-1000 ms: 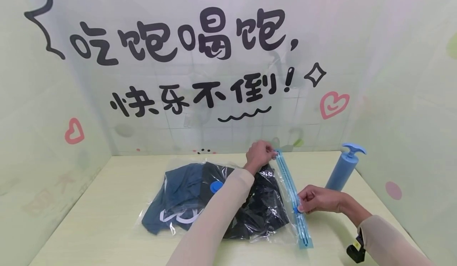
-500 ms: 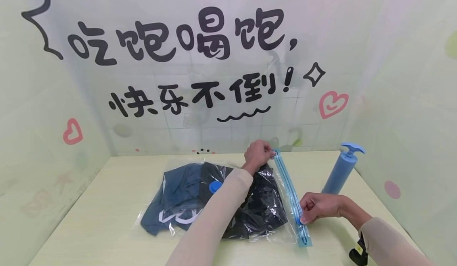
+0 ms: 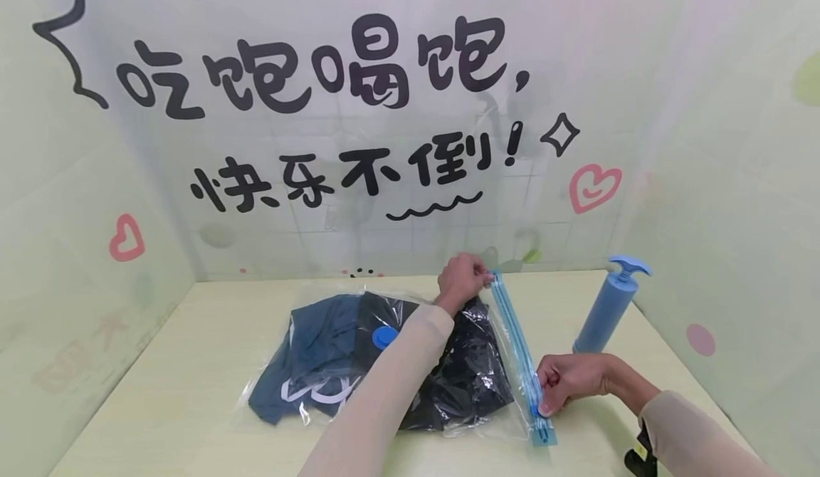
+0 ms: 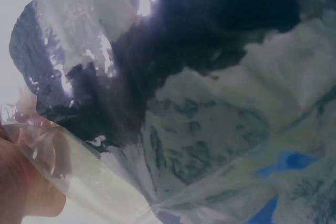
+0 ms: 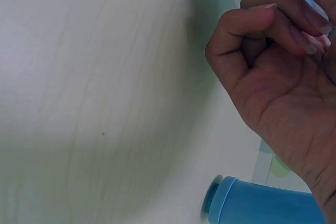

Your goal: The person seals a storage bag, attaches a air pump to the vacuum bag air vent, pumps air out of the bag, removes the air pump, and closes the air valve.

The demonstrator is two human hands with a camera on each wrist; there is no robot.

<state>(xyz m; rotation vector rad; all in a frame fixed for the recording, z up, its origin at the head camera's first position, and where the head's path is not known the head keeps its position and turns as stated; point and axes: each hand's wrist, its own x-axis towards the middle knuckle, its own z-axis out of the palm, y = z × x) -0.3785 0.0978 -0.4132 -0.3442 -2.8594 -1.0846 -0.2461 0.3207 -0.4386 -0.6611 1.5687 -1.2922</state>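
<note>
A clear vacuum storage bag lies on the table with dark blue and black clothes inside. On its top sits a round blue valve. Along the right edge runs a light blue zip strip. My left hand pinches the strip's far end. Close to the near end, my right hand pinches the blue zip slider between thumb and index finger. In the right wrist view, the other fingers are curled. Through the left wrist view, clear plastic overlaps my left hand.
A blue hand pump stands upright on the pale wooden table, behind my right hand. A black and yellow object shows below my right sleeve. A printed curtain closes off the back and sides.
My right hand has slid along the zip strip toward its near end, taking the slider with it. My left hand stays at the far end.
</note>
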